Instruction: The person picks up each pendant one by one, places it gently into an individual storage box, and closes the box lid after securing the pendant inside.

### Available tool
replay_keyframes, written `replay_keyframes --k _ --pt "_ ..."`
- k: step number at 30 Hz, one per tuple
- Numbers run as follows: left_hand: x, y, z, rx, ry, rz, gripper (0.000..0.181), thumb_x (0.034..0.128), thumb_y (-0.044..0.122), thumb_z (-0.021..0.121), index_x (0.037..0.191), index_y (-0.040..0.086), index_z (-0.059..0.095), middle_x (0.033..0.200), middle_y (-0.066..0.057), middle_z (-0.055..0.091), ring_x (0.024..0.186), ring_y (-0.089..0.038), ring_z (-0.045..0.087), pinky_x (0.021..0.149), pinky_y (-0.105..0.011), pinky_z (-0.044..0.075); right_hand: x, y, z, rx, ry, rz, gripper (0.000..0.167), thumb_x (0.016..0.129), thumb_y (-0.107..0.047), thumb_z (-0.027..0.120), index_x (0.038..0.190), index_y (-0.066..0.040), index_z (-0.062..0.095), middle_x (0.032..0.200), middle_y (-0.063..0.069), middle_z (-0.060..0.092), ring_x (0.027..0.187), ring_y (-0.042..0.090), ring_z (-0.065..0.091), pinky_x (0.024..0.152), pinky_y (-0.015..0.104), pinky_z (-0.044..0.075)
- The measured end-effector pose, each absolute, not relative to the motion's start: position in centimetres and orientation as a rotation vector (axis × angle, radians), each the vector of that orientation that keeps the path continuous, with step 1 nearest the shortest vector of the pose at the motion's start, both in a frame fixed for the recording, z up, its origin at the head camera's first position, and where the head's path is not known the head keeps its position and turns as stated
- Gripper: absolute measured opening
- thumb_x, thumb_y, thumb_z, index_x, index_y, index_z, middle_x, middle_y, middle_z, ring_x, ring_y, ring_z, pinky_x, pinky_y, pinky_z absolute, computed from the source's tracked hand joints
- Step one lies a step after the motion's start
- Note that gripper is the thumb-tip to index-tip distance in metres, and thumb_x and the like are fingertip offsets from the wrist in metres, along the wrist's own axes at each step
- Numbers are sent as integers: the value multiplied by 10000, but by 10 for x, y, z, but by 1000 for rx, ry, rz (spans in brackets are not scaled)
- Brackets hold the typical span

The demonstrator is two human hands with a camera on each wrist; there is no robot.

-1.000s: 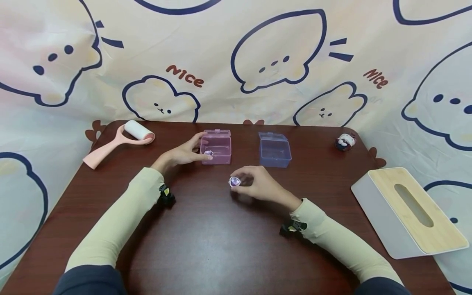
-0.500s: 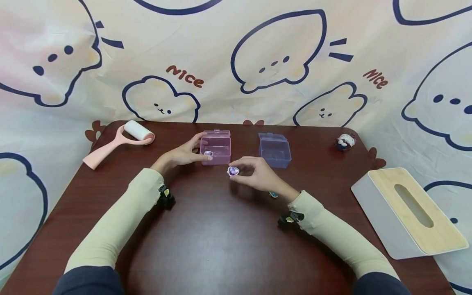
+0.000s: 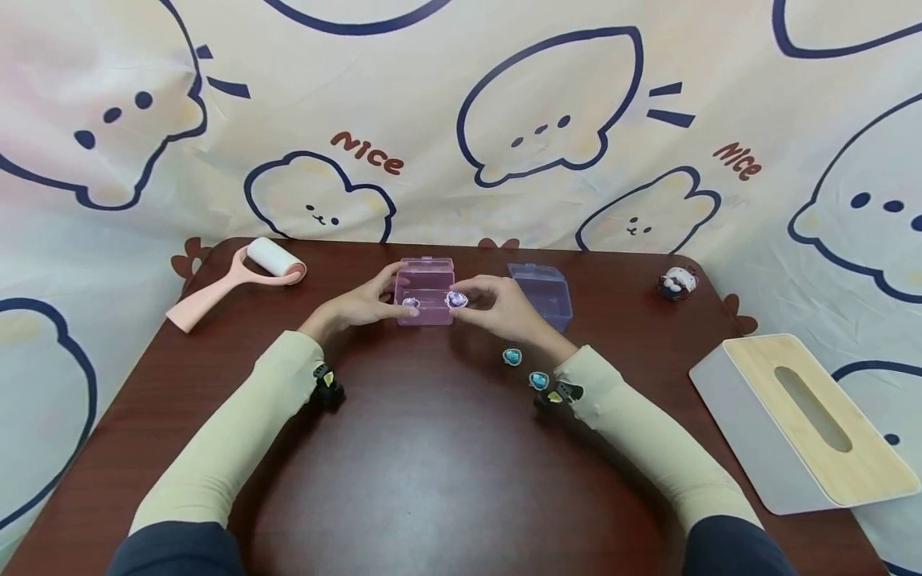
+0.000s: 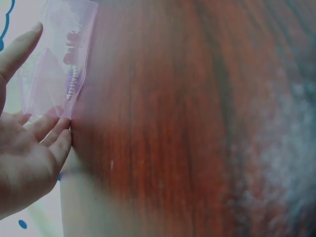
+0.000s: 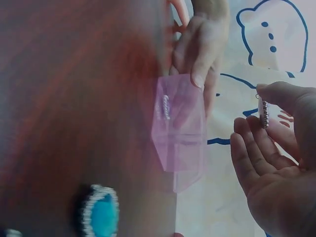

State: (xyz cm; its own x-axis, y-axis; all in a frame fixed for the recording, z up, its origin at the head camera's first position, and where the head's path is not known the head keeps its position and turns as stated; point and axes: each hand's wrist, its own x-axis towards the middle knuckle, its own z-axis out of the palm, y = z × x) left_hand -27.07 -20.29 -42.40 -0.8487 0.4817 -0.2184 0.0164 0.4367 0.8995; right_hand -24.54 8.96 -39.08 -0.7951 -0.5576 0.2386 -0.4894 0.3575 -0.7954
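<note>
In the head view a pink see-through box point(image 3: 435, 318) stands with its lid raised. My left hand point(image 3: 360, 304) grips its left side, thumb at the front wall and fingers farther back. One purple gem charm point(image 3: 410, 303) lies inside, at the left. Between thumb and fingers, my right hand point(image 3: 507, 310) pinches a second purple gem charm point(image 3: 457, 299) with a silvery beaded edge, at the box's right side. The right wrist view shows this pinched charm point(image 5: 264, 112) edge-on, apart from the pink box point(image 5: 185, 153).
Behind my right hand is a blue see-through box point(image 3: 553, 298), lid raised. Two turquoise gem charms point(image 3: 512, 357) lie near my right wrist. A pink lint roller point(image 3: 241, 276) is far left, a small figurine point(image 3: 677, 283) far right, and a tissue box point(image 3: 749, 448) at the right edge.
My right hand has moved away from me with the purple charm, up to the pink box. Two turquoise charms have come into sight beneath that arm. My left hand stays on the box.
</note>
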Motion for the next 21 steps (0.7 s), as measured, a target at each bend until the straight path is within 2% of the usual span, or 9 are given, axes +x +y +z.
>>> replay_keyframes --k 8,12,21 --pt "-270 -203 -424 432 2251 1404 998 961 276 732 1650 184 15 1663 -204 233 1579 -416 189 1291 -576 165 -264 78 -388 -975 2605 -1388 382 900 -231 809 1239 -71 736 1105 65 766 918 167 714 841 318 593" --pt "-269 -204 -423 429 2252 1398 990 964 289 729 1647 189 19 1663 -193 231 1581 -403 188 1291 -572 172 -272 73 -394 -967 2615 -1394 376 893 -220 817 1228 -66 743 1070 64 758 881 159 707 805 297 593" --pt "-270 -203 -423 410 2243 1396 991 959 308 729 1645 218 19 1672 -181 221 1577 -424 190 1278 -602 186 -285 70 -408 -926 2714 -1354 333 872 -244 836 1173 -116 772 962 41 729 779 144 638 697 246 504"
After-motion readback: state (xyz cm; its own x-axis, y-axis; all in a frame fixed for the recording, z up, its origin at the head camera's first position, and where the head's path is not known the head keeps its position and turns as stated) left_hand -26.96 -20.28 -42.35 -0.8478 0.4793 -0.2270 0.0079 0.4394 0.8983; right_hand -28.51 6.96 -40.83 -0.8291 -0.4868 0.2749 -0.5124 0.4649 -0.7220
